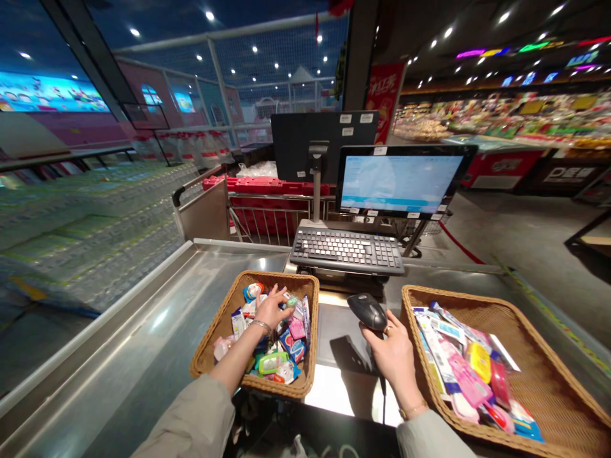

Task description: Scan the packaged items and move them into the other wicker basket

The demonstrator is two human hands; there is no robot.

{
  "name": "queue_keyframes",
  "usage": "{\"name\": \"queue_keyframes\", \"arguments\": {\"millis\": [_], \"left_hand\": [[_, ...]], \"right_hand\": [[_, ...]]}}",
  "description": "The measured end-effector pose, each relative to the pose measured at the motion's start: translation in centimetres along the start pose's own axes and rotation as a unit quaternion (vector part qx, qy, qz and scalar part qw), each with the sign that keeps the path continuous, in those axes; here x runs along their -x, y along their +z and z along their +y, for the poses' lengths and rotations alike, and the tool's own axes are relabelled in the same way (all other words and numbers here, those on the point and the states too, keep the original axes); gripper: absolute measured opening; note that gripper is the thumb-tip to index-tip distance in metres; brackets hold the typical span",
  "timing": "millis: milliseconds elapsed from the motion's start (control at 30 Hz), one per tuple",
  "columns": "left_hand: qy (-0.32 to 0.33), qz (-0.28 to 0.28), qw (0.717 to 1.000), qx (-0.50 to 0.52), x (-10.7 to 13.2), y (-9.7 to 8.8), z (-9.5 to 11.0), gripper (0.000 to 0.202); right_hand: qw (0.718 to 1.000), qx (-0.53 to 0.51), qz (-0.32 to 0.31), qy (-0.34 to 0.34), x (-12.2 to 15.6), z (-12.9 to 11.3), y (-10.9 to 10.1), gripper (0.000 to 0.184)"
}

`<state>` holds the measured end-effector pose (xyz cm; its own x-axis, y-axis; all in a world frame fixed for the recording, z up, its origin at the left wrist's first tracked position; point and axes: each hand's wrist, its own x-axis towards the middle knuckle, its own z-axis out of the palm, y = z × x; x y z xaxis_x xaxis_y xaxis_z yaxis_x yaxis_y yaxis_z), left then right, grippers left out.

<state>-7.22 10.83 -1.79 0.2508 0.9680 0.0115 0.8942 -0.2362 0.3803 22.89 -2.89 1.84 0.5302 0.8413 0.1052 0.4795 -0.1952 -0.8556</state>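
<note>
My left hand [273, 312] reaches down into the left wicker basket [254, 275], which is full of small packaged sweets and toys. Its fingers are apart, with the tips by a small pale green item [291, 301]; a firm hold on it does not show. In my right hand [392, 348] is a black handheld barcode scanner [366, 311], gripped by its handle, its cord hanging down. The scanner hovers over the counter between the two baskets. Beside my right hand stands the right wicker basket [556, 356], holding long packets, a pink toy pack [468, 378] and a yellow pack [478, 361].
Behind the baskets are a keyboard [347, 247] on a stand, a lit screen [401, 181] and a second monitor seen from behind [293, 149]. A metal counter [162, 318] runs along the left. Beyond stand a cart with red crates [267, 186] and stacked bottle packs [95, 222].
</note>
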Motion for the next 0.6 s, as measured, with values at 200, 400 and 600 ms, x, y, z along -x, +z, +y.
{"name": "queue_keyframes", "arguments": {"millis": [200,400,600], "left_hand": [[0.009,-0.047,0.998,0.037,0.3,1.2,-0.8,0.019],[-0.002,-0.053,0.998,0.017,0.1,0.8,-2.8,0.023],[-0.032,-0.062,0.997,-0.023,-0.1,-0.4,-4.1,0.022]], "right_hand": [[1.000,0.002,0.003,-0.015,0.1,0.1,-0.1,0.038],[1.000,0.005,0.009,-0.015,0.1,0.5,0.0,0.037],[1.000,0.012,0.002,-0.014,0.1,0.3,0.0,0.040]]}}
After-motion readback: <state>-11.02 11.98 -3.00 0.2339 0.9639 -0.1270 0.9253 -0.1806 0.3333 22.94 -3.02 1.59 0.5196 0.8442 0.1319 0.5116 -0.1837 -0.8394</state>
